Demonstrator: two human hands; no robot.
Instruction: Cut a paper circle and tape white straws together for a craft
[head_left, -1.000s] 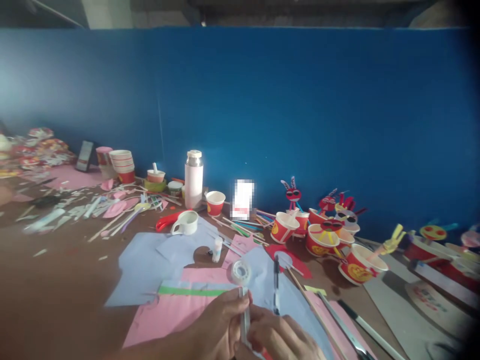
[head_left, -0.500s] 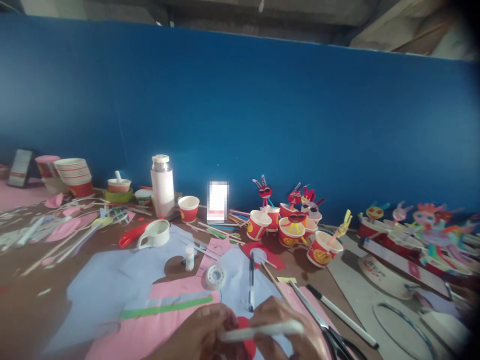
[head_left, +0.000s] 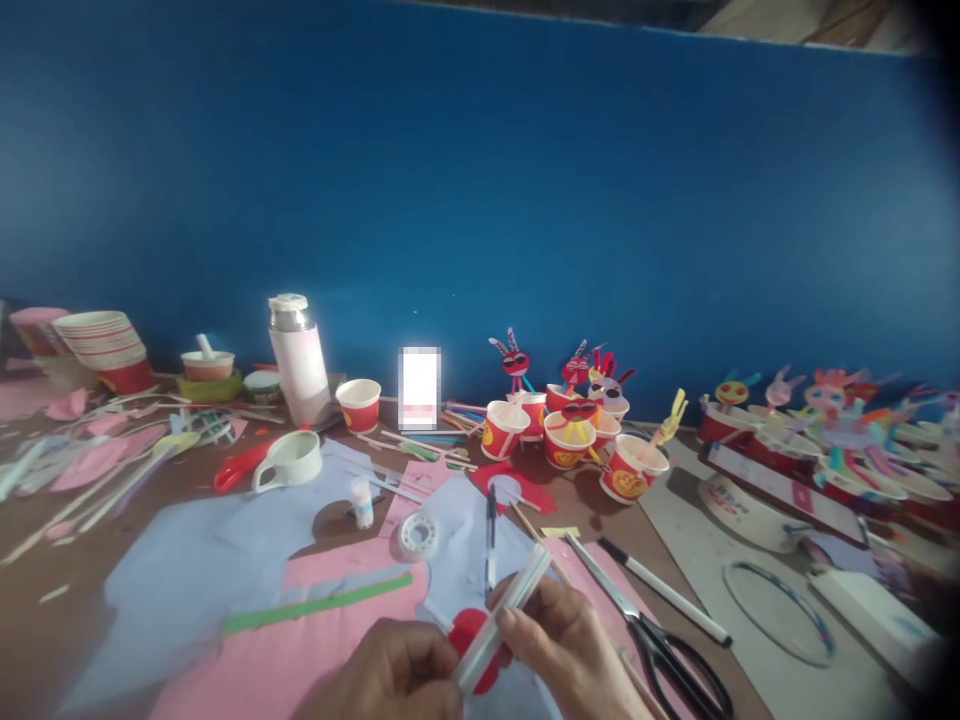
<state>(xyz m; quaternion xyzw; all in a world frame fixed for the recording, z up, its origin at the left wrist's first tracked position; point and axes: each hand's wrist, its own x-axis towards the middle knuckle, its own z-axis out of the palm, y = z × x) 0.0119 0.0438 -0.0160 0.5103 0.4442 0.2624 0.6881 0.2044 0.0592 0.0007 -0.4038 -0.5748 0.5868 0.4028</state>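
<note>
At the bottom centre, both hands hold a white straw-like stick (head_left: 504, 618) slanted up to the right. My left hand (head_left: 397, 672) is closed on its lower end. My right hand (head_left: 564, 648) pinches its middle. A round red paper piece (head_left: 466, 632) sits just behind the stick between the two hands; which fingers hold it I cannot tell. Under the hands lie pink paper (head_left: 300, 640) with a green strip (head_left: 315, 604) and pale blue paper (head_left: 195, 570). A tape roll (head_left: 418, 535) and a black pen (head_left: 490, 535) lie just beyond the hands.
Scissors (head_left: 652, 630) and a marker (head_left: 664, 590) lie right of the hands. Decorated red paper cups (head_left: 570, 440) stand against the blue wall (head_left: 525, 200). A white bottle (head_left: 298, 358), a white mug (head_left: 289, 462), a small glue bottle (head_left: 362, 502) and stacked cups (head_left: 105, 345) stand to the left.
The stick has turned from upright to level to slanted up to the right. The view has swung right and up, bringing the scissors and more cup figures into view.
</note>
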